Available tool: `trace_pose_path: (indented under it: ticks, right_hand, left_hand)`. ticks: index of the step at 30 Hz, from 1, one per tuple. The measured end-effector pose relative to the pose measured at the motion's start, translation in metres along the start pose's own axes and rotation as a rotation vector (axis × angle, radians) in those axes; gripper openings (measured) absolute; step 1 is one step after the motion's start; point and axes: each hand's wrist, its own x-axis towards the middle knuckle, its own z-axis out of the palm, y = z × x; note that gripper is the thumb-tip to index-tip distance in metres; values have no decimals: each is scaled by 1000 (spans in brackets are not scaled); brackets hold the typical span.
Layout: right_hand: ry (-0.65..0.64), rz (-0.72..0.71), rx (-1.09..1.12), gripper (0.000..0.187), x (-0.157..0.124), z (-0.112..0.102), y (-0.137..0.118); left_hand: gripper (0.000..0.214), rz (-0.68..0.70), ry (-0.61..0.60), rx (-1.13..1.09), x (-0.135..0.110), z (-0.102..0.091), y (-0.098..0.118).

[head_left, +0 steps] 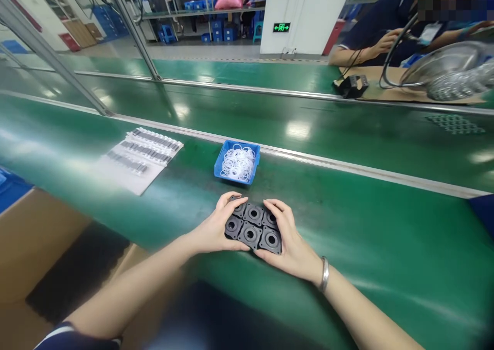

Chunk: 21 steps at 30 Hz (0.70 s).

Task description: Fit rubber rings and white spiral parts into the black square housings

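Housings (250,227), six and black, form two rows nearer me than the blue bin (219,169); my left hand (218,227) and right hand (290,238), half-curled, grip opposite ends. Squeezing unevenly could buckle the rows.

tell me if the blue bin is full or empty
Fairly full: a heap of white rings spreads across the blue bin, hiding most of its floor.
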Motion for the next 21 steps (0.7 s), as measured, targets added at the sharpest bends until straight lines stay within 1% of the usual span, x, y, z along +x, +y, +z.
trace_pose_path:
  ticks: [2,4,6,9,13,17,21]
  right_hand:
    - [-33,-6,-26,96,-3,-10,6]
    - [-56,-14,-51,102,-5,-16,11]
    - [-67,-20,-73,108,-6,-18,14]
    - [-76,-42,-93,114,-4,-14,15]
    - [-56,-55,-76,107,1,-11,15]
    - [-37,-104,-103,100,4,-15,17]
    - [9,-112,-150,91,3,-21,21]
  left_hand:
    - [109,-7,-22,-5,2,1,4]
    - [117,20,-78,-5,5,-5,4]
    - [120,72,-123,0,9,-12,3]
    - [118,168,-117,17,15,-17,-1]
    - [108,256,-48,39,21,-6,-5]
    - [108,267,-23,43,24,5,-4]
    - [103,284,-6,17,31,6,-3]
